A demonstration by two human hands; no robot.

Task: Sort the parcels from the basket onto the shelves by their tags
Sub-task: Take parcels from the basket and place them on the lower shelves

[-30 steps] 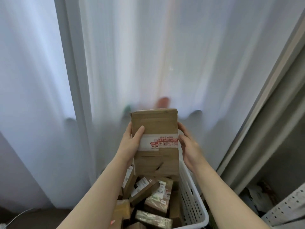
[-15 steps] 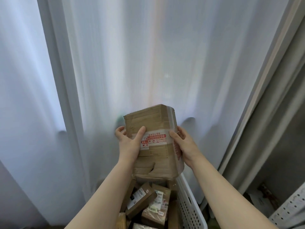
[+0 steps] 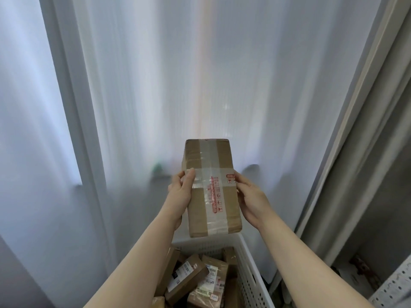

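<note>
Here, held box: a brown cardboard box [image 3: 212,187] is up in the air, above the basket and in front of the curtain. It stands nearly upright on its short end.
Tape: clear tape [image 3: 206,227] runs up the front of the held box and across its middle, like a cross. There is red print on it, too small to read.
Left hand: the left hand [image 3: 180,194] holds the left side of the held box. The thumb lies on the front, over the tape. The other fingers go round the edge to the back.
Left grip: pinching the held box.
Right hand: the right hand [image 3: 251,198] holds the right side of the held box. The thumb tip sits at the front edge, by a small red mark. The fingers go behind.
Right grip: pinching the held box.
Basket: a white plastic basket [image 3: 251,283] with little holes in its wall sits low down, under the held box and apart from it.
Parcels: more brown parcels [image 3: 189,276] lie piled in the basket, tilted and leaning on each other. Some have white tags with dark print.
Curtain: a thin white curtain [image 3: 133,107] hangs in long folds, with light coming through.
Green blur: a small green blur [image 3: 158,168] shows through the curtain, left of the held box. I cannot tell what it is.
Metal strip: a grey metal strip [image 3: 393,287] with holes is in the bottom right corner, to the right of the basket.
</note>
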